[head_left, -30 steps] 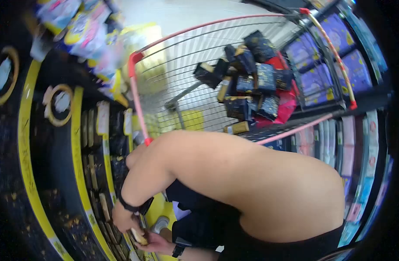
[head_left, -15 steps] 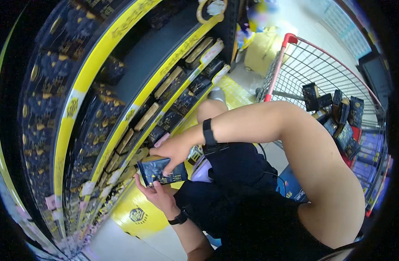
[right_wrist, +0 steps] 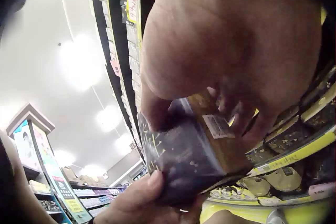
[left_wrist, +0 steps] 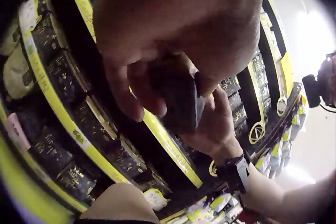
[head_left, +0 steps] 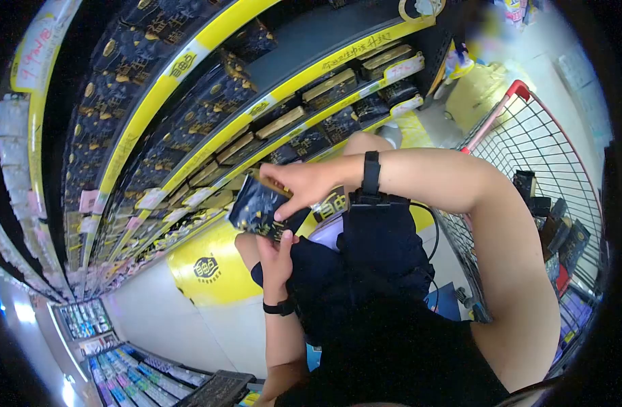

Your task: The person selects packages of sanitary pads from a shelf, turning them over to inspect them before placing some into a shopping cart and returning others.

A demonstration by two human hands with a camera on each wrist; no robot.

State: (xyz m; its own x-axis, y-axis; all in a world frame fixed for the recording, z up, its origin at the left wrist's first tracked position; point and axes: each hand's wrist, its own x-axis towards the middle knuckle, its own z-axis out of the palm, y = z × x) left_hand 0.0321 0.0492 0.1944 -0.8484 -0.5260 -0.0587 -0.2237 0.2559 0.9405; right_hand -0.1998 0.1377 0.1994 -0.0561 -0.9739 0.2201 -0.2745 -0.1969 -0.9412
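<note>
A small dark soft pack (head_left: 253, 209) with gold print is held between both hands in front of the shelves. My right hand (head_left: 307, 184) grips its upper end, thumb on the printed face and fingers over the far side. From below, my left hand (head_left: 277, 261) holds the lower edge, its thumb on the face. In the right wrist view the pack (right_wrist: 184, 150) shows a gold-brown side with a white label. The left wrist view has the pack (left_wrist: 181, 100) in shadow below the left palm, with the right hand (left_wrist: 212, 129) beyond it.
Shelves with yellow edge strips (head_left: 145, 88) run along the left, filled with similar dark packs (head_left: 341, 125). At the right stands a red-rimmed wire cart (head_left: 555, 129) with several dark packs (head_left: 565, 234) in it. A yellow floor mat (head_left: 206, 268) lies by the shelf foot.
The head view has swung toward the shelves, so the cart sits farther right. Both hands have come away from the low shelf with the pack, which is now tilted more upright.
</note>
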